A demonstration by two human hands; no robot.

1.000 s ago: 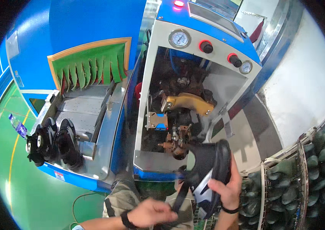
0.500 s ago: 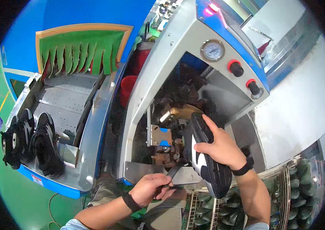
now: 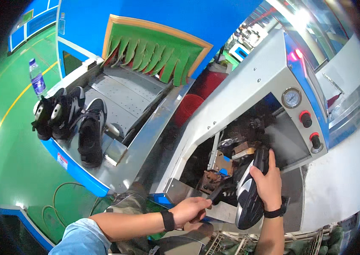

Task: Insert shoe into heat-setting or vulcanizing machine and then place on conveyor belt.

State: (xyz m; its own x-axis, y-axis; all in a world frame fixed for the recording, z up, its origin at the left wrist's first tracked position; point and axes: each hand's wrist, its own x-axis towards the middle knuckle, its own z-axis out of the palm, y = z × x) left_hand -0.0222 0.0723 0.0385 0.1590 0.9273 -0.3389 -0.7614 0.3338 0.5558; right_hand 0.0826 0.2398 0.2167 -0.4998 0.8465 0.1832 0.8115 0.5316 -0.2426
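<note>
My right hand (image 3: 269,182) grips a black and white sneaker (image 3: 250,195) by its side, thumb on one face and index finger stretched along it. The shoe is tilted in front of the opening of a grey machine (image 3: 231,123), one end reaching into it. My left hand (image 3: 192,211) is closed, pinching the near end of a dark flat strip or lever (image 3: 217,194) by the opening's lower edge; its exact kind is unclear. Inside the opening are a brownish metal clamp-like mechanism (image 3: 210,182) and a brown block (image 3: 243,149), partly hidden behind the shoe.
Several black sneakers (image 3: 90,136) stand on the metal end of a conveyor (image 3: 120,91) at left, beside a water bottle (image 3: 37,78). Green strips (image 3: 150,53) curtain the blue housing. The machine bears a gauge (image 3: 291,97) and red-black knobs (image 3: 306,119). A red bin (image 3: 188,108) stands between.
The view has swung left, so everything sits further right in it. The sneaker stays in my right hand, now more upright, and my left hand keeps hold of the dark strip.
</note>
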